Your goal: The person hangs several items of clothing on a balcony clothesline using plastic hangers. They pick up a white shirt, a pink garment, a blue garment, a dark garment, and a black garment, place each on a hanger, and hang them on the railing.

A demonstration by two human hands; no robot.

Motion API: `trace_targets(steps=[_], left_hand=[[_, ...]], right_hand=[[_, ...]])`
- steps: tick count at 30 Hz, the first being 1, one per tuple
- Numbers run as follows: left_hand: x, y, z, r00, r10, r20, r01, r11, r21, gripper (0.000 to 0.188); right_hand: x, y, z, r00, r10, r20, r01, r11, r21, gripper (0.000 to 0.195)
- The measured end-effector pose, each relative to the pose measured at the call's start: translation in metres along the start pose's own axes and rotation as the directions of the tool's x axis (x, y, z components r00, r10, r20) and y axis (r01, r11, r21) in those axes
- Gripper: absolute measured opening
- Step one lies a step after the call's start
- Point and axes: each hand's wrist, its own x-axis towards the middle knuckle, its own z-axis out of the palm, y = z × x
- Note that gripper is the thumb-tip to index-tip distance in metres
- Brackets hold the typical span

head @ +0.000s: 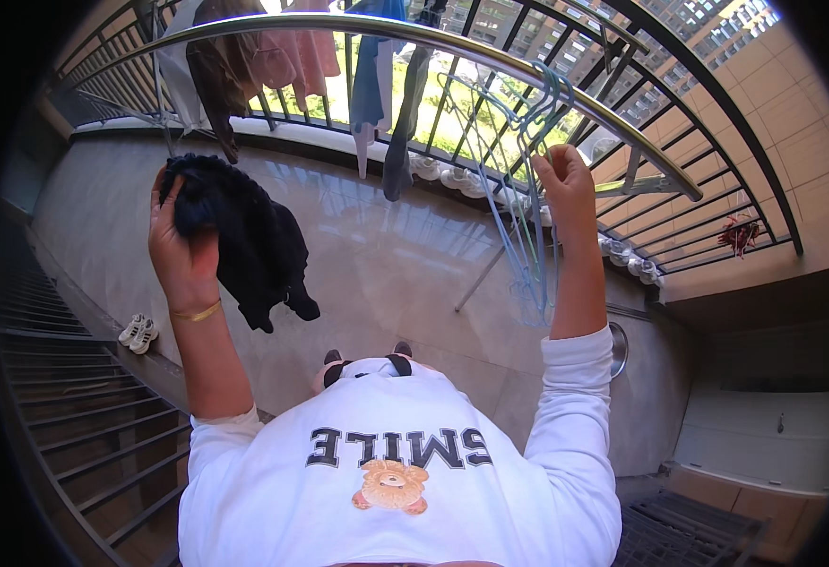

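Note:
My left hand (186,237) holds a dark garment (255,244) with a gathered edge, which hangs down to the right of the palm. My right hand (567,186) is raised at several blue and green clothes hangers (517,205), with thumb and fingers pinched near their necks. The hangers' hooks go over the steel rail (443,37) of a drying rack. Farther left on the rack hang a pink garment (308,60), a brown garment (212,78), a blue and white garment (370,92) and a grey garment (409,117).
Black balcony railings (698,159) curve behind the rack, with white shoes (460,181) along their foot. A pair of sneakers (138,333) stands on the ledge at left. A metal basin (619,351) is on the floor at right, near a white cabinet (748,439).

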Motion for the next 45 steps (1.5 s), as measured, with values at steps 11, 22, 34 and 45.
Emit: trace_targets(steps=[11, 22, 34, 45], left_hand=[[0.035, -0.029, -0.006, 0.977, -0.206, 0.059, 0.208, 0.978, -0.034, 0.034], [0.036, -0.048, -0.004, 0.935, -0.331, 0.129, 0.339, 0.94, -0.042, 0.038], [0.019, -0.055, 0.007, 0.888, -0.426, 0.174, 0.439, 0.898, -0.04, 0.033], [0.015, -0.044, 0.004, 0.891, -0.424, 0.165, 0.438, 0.897, -0.063, 0.032]], right_hand=[[-0.003, -0.016, 0.003, 0.994, 0.105, -0.044, -0.098, 0.985, 0.141, 0.016], [-0.011, 0.003, 0.014, 0.974, -0.084, -0.209, 0.036, 0.974, -0.224, 0.032], [-0.064, -0.047, 0.044, 0.902, -0.43, 0.031, 0.147, 0.241, -0.959, 0.024], [-0.061, -0.048, 0.04, 0.989, -0.042, -0.144, -0.021, 0.913, -0.407, 0.023]])
